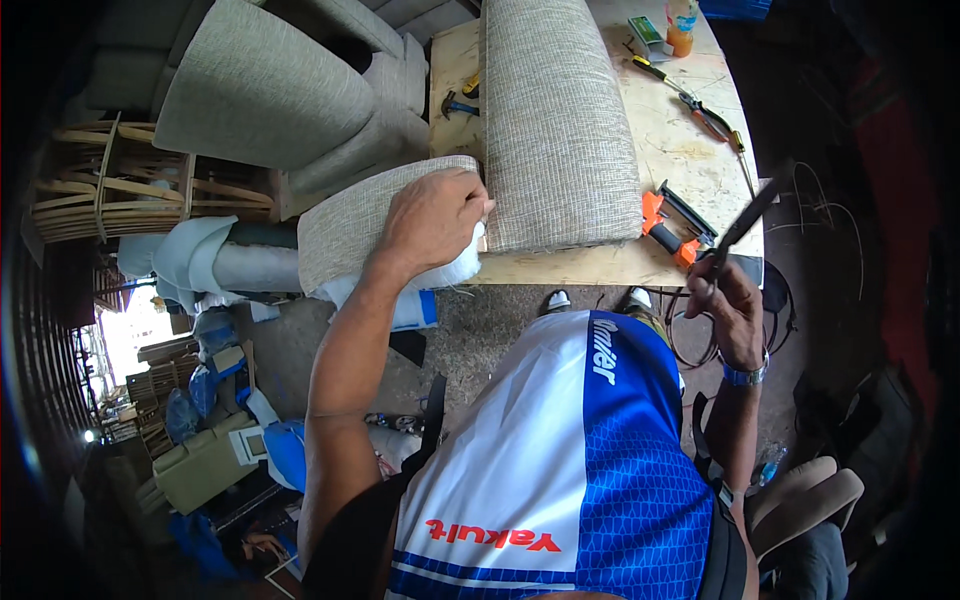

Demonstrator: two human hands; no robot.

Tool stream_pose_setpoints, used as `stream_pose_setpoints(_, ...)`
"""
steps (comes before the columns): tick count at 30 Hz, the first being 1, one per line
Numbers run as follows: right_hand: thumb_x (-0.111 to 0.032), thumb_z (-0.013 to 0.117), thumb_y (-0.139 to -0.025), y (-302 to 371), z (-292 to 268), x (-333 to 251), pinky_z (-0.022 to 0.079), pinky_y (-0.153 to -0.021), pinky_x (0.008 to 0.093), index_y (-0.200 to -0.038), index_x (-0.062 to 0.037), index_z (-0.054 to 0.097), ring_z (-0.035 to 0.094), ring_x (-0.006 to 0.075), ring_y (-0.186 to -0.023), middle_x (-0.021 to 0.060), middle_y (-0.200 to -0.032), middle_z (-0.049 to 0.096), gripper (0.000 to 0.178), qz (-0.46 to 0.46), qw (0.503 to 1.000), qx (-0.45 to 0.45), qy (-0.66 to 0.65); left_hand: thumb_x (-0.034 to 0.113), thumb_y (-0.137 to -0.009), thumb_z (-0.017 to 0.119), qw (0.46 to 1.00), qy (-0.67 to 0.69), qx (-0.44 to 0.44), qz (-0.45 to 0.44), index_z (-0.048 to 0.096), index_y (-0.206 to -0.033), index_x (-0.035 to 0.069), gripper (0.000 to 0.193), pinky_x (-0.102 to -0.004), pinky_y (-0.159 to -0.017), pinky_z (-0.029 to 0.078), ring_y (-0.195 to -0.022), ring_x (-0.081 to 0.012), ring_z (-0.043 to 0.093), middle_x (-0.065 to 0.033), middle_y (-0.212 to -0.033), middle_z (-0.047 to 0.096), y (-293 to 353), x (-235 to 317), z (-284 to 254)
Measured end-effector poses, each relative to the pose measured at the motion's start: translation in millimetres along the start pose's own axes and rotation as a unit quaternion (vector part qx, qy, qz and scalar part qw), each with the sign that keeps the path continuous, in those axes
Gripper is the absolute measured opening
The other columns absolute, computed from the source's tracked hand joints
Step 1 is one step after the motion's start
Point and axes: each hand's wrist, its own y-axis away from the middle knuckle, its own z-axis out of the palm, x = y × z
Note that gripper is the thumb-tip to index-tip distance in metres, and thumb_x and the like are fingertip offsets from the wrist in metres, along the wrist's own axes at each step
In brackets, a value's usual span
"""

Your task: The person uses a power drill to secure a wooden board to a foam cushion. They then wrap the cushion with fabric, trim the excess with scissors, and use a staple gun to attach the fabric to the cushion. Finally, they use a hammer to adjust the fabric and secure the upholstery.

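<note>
left hand [430, 218] curls over the end of the cushion [375, 200], its pinch hidden, while the right hand [738, 318] grips a dark tool [754, 213]; fabric [340, 225] over the cushion's top looks done, but white padding [461, 264] just below the left hand is still uncovered.

I saw left arm [350, 345] stretched forward, left hand [437, 218] curled; right hand [733, 310] raised, fingers [705, 302] closed.

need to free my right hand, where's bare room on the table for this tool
Bare plywood lies between the large upholstered piece, pliers and orange staple gun; a narrow strip borders the piece's near edge. Crowded: far right corner, around the bottle.
</note>
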Motion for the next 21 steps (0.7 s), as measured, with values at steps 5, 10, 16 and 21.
stream_pose_setpoints(5, -0.011, 0.07, -0.094, -16, 46, -31, 0.054, -0.081, 0.0311, -0.108, 0.0011, 0.066, 0.066, 0.0142, -0.09, 0.0053, -0.098, 0.068, 0.019, 0.01, 0.993, -0.111, 0.036, 0.021, -0.096, 0.064, 0.998, -0.047, 0.01, 0.042, 0.065, -0.092, 0.001, 0.021, -0.0432, -0.069, 0.05, -0.075, -0.0358, 0.066, -0.0172, -0.083, 0.068, -11, -6, 2)
stream_pose_setpoints(10, -0.018, 0.071, -0.092, -31, 67, -35, 0.048, -0.07, 0.0325, -0.106, 0.0022, 0.066, 0.063, 0.0185, -0.078, 0.0115, -0.089, 0.067, 0.025, -0.09, 0.959, -0.17, 0.207, 0.024, -0.099, 0.062, 0.997, 0.079, 0.007, -0.008, 0.063, -0.092, 0.001, 0.024, -0.0453, -0.068, 0.05, -0.075, -0.0354, 0.067, -0.0177, -0.083, 0.069, -12, -30, 10)
stream_pose_setpoints(16, -0.02, 0.073, -0.087, -22, 60, -56, 0.043, -0.065, 0.0374, -0.103, 0.0021, 0.066, 0.054, 0.0256, -0.069, 0.0115, -0.08, 0.06, 0.029, -0.116, 0.918, -0.132, 0.357, 0.034, -0.094, 0.07, 0.995, 0.011, -0.065, 0.075, 0.064, -0.087, 0.0, 0.035, -0.0414, -0.063, 0.048, -0.064, -0.0273, 0.062, -0.0151, -0.073, 0.065, -22, -52, -6)
stream_pose_setpoints(21, -0.012, 0.074, -0.077, -11, 86, -92, 0.043, -0.068, 0.0387, -0.101, 0.0011, 0.068, 0.053, 0.026, -0.071, 0.0103, -0.078, 0.062, 0.028, -0.119, 0.873, -0.116, 0.458, 0.035, -0.093, 0.068, 0.959, 0.129, -0.22, 0.119, 0.067, -0.086, 0.001, 0.034, -0.0431, -0.07, 0.05, -0.074, -0.0334, 0.067, -0.0181, -0.076, 0.066, -48, -66, -24)
